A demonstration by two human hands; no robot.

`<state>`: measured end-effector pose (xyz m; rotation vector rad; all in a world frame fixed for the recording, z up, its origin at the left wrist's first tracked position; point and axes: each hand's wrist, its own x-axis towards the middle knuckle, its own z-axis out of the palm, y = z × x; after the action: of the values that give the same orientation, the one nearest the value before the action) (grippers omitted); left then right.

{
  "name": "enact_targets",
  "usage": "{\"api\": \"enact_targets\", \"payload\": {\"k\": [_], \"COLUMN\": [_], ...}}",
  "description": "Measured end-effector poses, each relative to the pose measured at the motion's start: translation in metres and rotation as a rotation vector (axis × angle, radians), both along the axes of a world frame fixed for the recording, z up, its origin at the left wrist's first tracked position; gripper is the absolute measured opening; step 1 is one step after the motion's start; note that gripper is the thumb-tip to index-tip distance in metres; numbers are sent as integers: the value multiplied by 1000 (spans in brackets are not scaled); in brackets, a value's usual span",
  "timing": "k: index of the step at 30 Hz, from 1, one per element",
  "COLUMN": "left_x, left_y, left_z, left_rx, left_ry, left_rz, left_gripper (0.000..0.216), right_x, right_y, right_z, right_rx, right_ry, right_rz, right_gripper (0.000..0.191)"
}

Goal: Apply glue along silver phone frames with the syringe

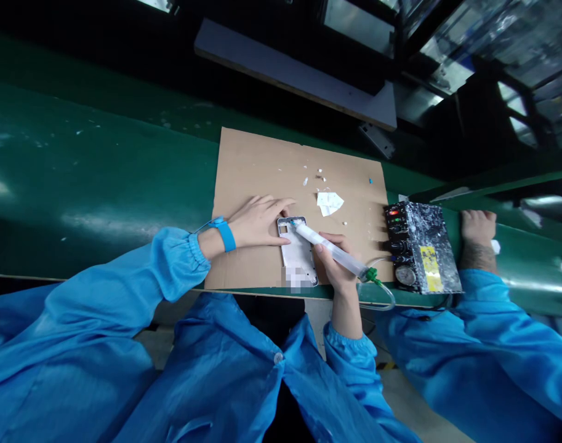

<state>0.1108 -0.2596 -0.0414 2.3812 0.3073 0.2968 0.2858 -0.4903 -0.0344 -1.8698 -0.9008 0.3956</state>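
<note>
A white phone frame (299, 251) lies on a brown cardboard sheet (253, 166). My left hand (257, 220), with a blue wrist strap (224, 234), lies flat beside the frame's left edge, fingers stretched out and touching its top corner. My right hand (332, 261) is wrapped round a clear glue syringe (329, 248), whose tip rests at the frame's upper edge. A thin tube (377, 289) runs from the syringe's green end toward the box on the right.
A paint-spattered dispenser box (421, 246) with knobs and a red light stands right of the cardboard. Another person's hand (478, 231) and blue sleeve rest beyond it. A white paper scrap (329, 202) and crumbs lie on the cardboard. The green belt (77, 178) stretches left.
</note>
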Motion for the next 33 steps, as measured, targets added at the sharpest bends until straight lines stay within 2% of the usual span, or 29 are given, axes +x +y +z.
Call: {"api": "enact_targets", "payload": {"k": [15, 33], "left_x": [0, 0], "left_y": [0, 0], "left_z": [1, 2], "left_rx": [16, 19], "left_ry": [-5, 18], "left_rz": [-5, 1], "left_gripper": [89, 90], "right_x": [3, 2], "right_y": [-4, -1], "right_z": [-7, -3], "right_rx": [-6, 59], "right_ry": [-3, -10], "right_rz": [3, -26], "right_gripper": [50, 46]}}
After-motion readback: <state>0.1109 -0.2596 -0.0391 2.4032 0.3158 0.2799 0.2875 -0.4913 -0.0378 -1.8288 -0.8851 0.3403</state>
